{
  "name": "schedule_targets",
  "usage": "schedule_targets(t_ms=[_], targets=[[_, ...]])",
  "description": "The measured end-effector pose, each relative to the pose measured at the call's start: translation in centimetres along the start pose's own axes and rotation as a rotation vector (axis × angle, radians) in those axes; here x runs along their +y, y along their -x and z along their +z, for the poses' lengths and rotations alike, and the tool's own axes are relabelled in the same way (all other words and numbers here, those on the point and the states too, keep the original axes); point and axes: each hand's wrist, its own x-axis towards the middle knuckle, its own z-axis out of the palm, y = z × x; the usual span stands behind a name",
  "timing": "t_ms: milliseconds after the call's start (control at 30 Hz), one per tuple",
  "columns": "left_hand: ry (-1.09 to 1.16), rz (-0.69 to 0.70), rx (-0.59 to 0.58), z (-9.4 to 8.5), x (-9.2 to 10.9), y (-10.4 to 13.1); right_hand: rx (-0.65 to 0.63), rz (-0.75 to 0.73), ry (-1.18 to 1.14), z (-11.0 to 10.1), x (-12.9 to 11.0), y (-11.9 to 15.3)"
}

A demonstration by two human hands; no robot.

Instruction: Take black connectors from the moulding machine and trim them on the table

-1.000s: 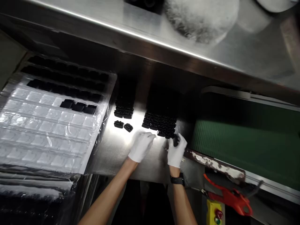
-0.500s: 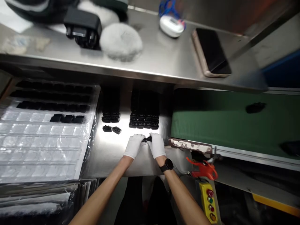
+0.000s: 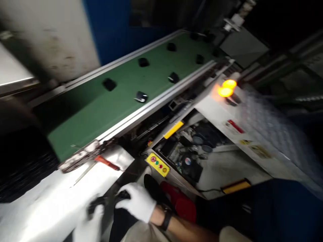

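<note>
My right hand (image 3: 138, 201), in a white glove, is closed with fingers and thumb curled round a small black plastic part (image 3: 123, 195). My left hand (image 3: 89, 223), gloved too and blurred by motion, has its thumb against another black plastic part (image 3: 95, 204). The hands are apart, low in the view, near the edge of the shiny metal table (image 3: 45, 208). A black watch (image 3: 167, 217) is on my right wrist. The fine shape of both parts is smeared.
Several black parts (image 3: 143, 62) lie spread along a green conveyor belt (image 3: 121, 97). An orange-handled tool (image 3: 107, 162) lies at the table corner. A yellow button box (image 3: 158, 164) hangs beside an open machine cabinet (image 3: 234, 161). Orange lamps (image 3: 227, 88) glow above it.
My view has swung right, from the tray and the rows of black parts to the conveyor and machine. My hands, together on one black item before, are now apart, each with a black part.
</note>
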Motion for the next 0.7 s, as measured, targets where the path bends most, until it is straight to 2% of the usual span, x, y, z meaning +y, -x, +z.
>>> schedule_targets(t_ms=[67,133,200,267,333,400,467,700], targets=[[0.106,0.336,-0.208,9.0,6.4,4.6,0.245,0.224,0.029,-9.5,6.3,5.0],[0.141,0.69,-0.383,18.8,13.9,8.0,0.522,0.359,0.215,-19.2,12.6,9.2],[-0.059,1.052,-0.545,27.9,21.2,9.5,0.611,0.496,0.442,-27.3,18.1,11.9],[-0.173,1.173,-0.645,35.1,27.4,9.7,0.565,0.59,0.58,-32.7,22.2,13.2],[-0.292,1.237,-0.704,40.1,31.5,9.3,0.498,0.605,0.617,-35.3,24.8,13.3],[-0.399,1.282,-0.756,43.1,33.6,8.8,0.442,0.572,0.604,-36.1,26.4,12.7],[-0.485,1.319,-0.79,44.4,34.3,8.6,0.379,0.539,0.597,-36.0,27.5,12.0],[-0.704,1.409,-0.799,45.1,35.4,9.6,0.253,0.501,0.646,-35.6,29.3,11.5]])
